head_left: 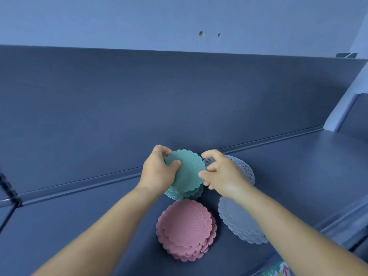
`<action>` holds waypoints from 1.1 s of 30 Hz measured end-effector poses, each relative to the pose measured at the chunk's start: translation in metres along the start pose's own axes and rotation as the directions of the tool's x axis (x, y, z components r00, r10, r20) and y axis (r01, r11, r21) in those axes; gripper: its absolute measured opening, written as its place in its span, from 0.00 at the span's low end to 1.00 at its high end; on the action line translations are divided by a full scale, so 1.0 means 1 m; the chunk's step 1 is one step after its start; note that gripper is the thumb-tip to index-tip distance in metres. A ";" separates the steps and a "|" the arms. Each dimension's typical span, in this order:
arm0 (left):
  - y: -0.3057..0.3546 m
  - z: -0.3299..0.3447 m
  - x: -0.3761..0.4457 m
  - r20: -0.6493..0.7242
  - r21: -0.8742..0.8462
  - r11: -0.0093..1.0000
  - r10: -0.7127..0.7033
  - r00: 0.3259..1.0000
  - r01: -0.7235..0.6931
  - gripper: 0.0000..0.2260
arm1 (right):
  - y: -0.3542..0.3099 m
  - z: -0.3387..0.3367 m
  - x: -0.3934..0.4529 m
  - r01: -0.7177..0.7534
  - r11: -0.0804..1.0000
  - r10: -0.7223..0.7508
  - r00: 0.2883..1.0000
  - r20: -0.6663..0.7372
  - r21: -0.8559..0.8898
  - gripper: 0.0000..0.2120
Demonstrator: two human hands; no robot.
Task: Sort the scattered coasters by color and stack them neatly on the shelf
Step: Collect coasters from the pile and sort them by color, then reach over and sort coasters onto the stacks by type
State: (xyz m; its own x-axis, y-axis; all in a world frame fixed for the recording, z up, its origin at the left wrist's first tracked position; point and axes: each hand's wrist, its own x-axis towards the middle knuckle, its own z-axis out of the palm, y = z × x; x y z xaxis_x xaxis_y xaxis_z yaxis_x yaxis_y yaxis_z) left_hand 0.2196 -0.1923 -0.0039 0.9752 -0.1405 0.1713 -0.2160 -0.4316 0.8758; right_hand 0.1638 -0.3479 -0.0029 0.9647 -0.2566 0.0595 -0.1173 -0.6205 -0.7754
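squarely over the green stack point(184, 193) on the shelf point(298, 156), a green coaster point(187, 171) is pinched by the left hand point(157, 172); right hand point(221, 174), fingers loosely curled and holding nothing, touches its opposite rim, equally near.

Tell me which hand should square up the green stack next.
Left, probably. The left hand already grips the top of the green stack, thumb on its face; the right hand only touches its edge with curled fingers.
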 end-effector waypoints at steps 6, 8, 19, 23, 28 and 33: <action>-0.015 0.003 0.003 -0.041 0.310 0.950 -0.035 0.999 0.046 0.14 | 0.011 0.011 0.037 0.099 0.969 -0.091 0.995 0.043 -0.227 0.15; -0.021 0.006 0.003 -0.056 0.393 0.918 -0.036 0.998 0.055 0.14 | 0.015 0.015 0.041 0.141 0.951 -0.122 0.989 0.085 -0.276 0.16; -0.021 -0.002 -0.016 0.116 0.694 0.717 -0.016 0.993 -0.069 0.13 | 0.003 0.023 0.031 0.326 0.772 -0.250 0.945 0.211 -0.545 0.15; -0.021 -0.032 -0.042 0.075 0.733 0.674 0.057 0.996 -0.093 0.18 | -0.026 0.034 0.003 0.437 0.758 -0.342 0.898 0.275 -0.485 0.19; -0.039 -0.097 -0.087 0.000 0.782 0.622 0.060 0.998 -0.037 0.22 | -0.062 0.068 -0.037 0.517 0.754 -0.391 0.849 0.355 -0.405 0.22; -0.069 -0.169 -0.141 -0.057 0.782 0.622 0.004 0.998 0.043 0.24 | -0.104 0.126 -0.086 0.583 0.750 -0.445 0.793 0.415 -0.310 0.24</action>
State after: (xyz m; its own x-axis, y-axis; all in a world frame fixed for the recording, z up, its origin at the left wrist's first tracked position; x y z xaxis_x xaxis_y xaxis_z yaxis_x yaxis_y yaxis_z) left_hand 0.1053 0.0078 -0.0121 0.9756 -0.0909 0.1999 -0.1312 -0.9712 0.1987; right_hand 0.1232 -0.1677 -0.0064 0.9155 0.3803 0.1311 0.4017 -0.8454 -0.3521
